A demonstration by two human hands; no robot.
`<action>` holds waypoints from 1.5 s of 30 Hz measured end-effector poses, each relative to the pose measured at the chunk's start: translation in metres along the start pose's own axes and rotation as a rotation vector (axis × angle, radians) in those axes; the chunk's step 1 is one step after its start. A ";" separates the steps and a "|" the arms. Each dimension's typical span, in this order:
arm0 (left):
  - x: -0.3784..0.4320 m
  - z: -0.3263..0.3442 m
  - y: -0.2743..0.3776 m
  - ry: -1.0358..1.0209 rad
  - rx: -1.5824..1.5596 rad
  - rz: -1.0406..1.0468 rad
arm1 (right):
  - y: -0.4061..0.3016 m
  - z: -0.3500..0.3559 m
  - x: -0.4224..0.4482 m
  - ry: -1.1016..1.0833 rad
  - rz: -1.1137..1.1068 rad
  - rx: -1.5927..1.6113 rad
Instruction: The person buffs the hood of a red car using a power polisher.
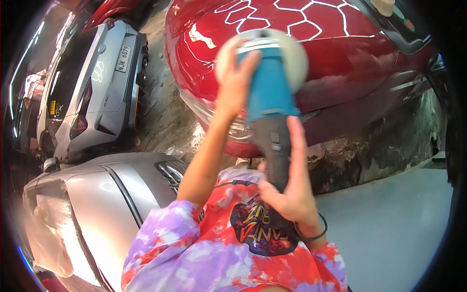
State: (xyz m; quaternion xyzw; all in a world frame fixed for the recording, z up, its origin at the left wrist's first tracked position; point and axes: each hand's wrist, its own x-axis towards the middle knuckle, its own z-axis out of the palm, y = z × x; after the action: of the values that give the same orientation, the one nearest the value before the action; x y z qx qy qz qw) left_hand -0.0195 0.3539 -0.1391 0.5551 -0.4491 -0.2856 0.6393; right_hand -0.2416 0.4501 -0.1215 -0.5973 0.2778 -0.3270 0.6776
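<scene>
In front of me is a blue and black rotary polisher (270, 87) with a round cream pad (297, 69). The pad is over the glossy red car body (339, 62); the tool hides where the two meet. My left hand (235, 80) grips the polisher's head near the pad, fingers over its metal collar. Around the dark rear handle is my right hand (292, 186), its index finger stretched along the side. Whitish smears mark the red paint to the right of the pad, and hexagonal lights reflect in the panel.
A silver car (105, 189) stands close on my left, with a plastic sheet (49, 233) on it. Beyond it is a white car (109, 87). A container with a cream top (385, 6) sits by the red car's glass. A rough stained wall (365, 157) runs along the right.
</scene>
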 end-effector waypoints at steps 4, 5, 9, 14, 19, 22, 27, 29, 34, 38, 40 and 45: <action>-0.025 -0.088 -0.016 0.050 -0.169 -0.021 | 0.027 0.041 0.037 -0.242 -0.007 -0.022; -0.035 -0.110 -0.031 0.219 -0.159 -0.051 | 0.029 0.051 0.043 -0.302 0.036 -0.030; -0.083 -0.179 -0.088 0.386 -0.163 -0.084 | 0.060 0.059 0.059 -0.524 0.107 -0.080; -0.128 -0.119 -0.076 0.509 -0.177 -0.117 | 0.056 0.011 0.034 -0.615 0.129 -0.177; -0.111 -0.018 -0.013 0.346 -0.045 -0.128 | 0.020 -0.056 -0.025 -0.381 -0.067 -0.256; -0.063 0.057 0.023 -0.003 0.019 -0.022 | -0.001 -0.075 -0.061 -0.038 0.067 -0.026; 0.003 0.147 0.037 -0.250 0.077 0.023 | -0.032 -0.076 -0.048 0.397 -0.001 0.084; 0.009 0.134 0.040 -0.262 0.082 0.022 | -0.036 -0.071 -0.038 0.327 0.035 0.090; -0.004 0.048 0.014 -0.063 0.028 0.045 | -0.008 -0.024 -0.014 0.160 0.004 0.046; -0.034 -0.060 -0.030 0.186 -0.055 0.033 | 0.018 0.016 0.014 -0.196 0.028 -0.077; -0.052 -0.105 -0.054 0.316 -0.124 -0.023 | 0.034 0.033 0.032 -0.339 0.003 -0.168; -0.078 -0.131 -0.063 0.448 -0.123 -0.045 | 0.035 0.036 0.061 -0.545 0.129 -0.159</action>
State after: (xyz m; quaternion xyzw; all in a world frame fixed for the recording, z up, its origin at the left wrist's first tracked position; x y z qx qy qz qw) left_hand 0.0719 0.4669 -0.2170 0.5744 -0.2653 -0.1964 0.7491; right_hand -0.1714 0.4278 -0.1501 -0.6954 0.1476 -0.0879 0.6978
